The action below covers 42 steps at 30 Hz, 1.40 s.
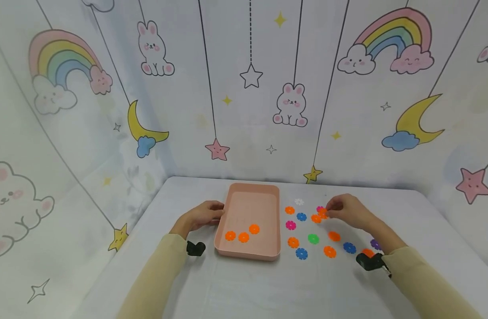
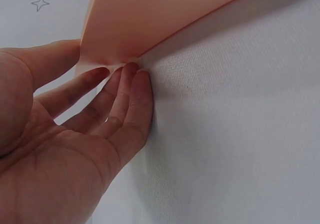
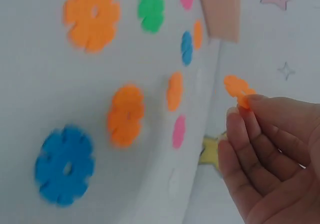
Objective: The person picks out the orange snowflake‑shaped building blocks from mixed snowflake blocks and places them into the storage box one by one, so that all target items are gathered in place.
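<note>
We see an orange snowflake disc point(image 3: 236, 85) pinched between the thumb and fingers of the right hand point(image 1: 349, 212), raised over the far right part of the white tablecloth point(image 1: 236, 288). Near it, loose snowflake discs point(image 1: 313, 239) in orange, blue, magenta, green, white and purple lie scattered right of a peach rectangular tray point(image 1: 249, 206). Inside, toward the near end, we count three orange discs point(image 1: 253, 229). The left hand point(image 1: 203, 214) grips the tray's left edge, fingers bent against it. Behind, we see a backdrop point(image 1: 244, 115) printed with rainbows, rabbits, moons and stars.
</note>
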Available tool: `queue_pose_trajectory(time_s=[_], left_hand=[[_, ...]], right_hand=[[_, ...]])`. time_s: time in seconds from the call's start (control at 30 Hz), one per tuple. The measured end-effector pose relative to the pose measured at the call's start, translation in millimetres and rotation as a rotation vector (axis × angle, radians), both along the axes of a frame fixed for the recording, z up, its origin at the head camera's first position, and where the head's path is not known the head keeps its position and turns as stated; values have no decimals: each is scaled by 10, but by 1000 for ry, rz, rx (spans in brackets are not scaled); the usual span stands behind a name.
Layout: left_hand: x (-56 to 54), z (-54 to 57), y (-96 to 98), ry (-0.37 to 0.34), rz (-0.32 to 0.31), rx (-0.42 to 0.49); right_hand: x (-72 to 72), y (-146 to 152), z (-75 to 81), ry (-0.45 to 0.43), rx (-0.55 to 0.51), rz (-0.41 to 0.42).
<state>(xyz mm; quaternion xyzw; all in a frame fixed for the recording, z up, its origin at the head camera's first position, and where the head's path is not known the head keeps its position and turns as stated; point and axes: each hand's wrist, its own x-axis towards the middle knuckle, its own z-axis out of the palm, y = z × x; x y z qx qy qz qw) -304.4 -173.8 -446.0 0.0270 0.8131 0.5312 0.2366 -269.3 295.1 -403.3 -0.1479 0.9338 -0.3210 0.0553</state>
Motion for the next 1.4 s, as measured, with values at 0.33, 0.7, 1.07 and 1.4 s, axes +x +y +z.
queue_pose_trajectory(time_s=[0.33, 0.7, 1.07, 1.4], left_hand=[[-1, -29, 3, 1, 0, 0], [-5, -31, -14, 8, 1, 10], [-4, -22, -14, 6, -1, 15], [-14, -33, -17, 7, 2, 21]], right_hand=[[-32, -502, 131, -4, -84, 63], [-179, -1038, 104, 19, -144, 171], [-395, -1455, -158, -21, -106, 236], [-517, -1676, -272, -12, -31, 255]])
